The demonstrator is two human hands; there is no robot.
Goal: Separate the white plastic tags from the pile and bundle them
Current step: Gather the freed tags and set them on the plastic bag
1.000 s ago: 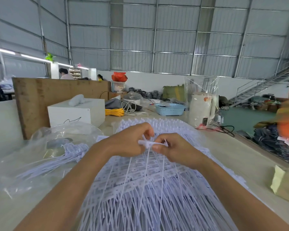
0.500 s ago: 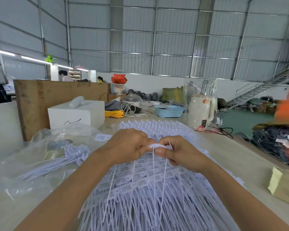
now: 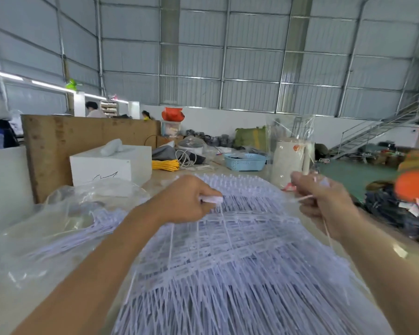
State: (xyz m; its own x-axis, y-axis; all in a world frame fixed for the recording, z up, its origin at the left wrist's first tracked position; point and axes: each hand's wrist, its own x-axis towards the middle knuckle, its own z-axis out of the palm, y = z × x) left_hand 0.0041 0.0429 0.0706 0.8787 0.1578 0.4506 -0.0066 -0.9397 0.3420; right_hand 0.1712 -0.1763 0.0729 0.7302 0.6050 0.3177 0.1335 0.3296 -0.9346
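Observation:
A big pile of white plastic tags (image 3: 240, 257) covers the middle of the table, their thin tails fanning toward me. My left hand (image 3: 186, 201) is above the pile and grips a small bunch of tag heads (image 3: 212, 199), whose tails hang down onto the pile. My right hand (image 3: 324, 201) is off to the right, beyond the pile's edge, and pinches a thin white tag strand (image 3: 305, 198) whose tail trails down past my wrist.
A clear plastic bag (image 3: 58, 226) with more white tags lies at the left. A white box (image 3: 107, 165), brown board (image 3: 58, 146), blue basket (image 3: 246, 162) and a wrapped cream roll (image 3: 292, 163) stand behind. The table edge runs along the right.
My hands were together over the pile, both on one bunch of tag heads. My right hand has swung out to the right with a strand; the left has kept the bunch.

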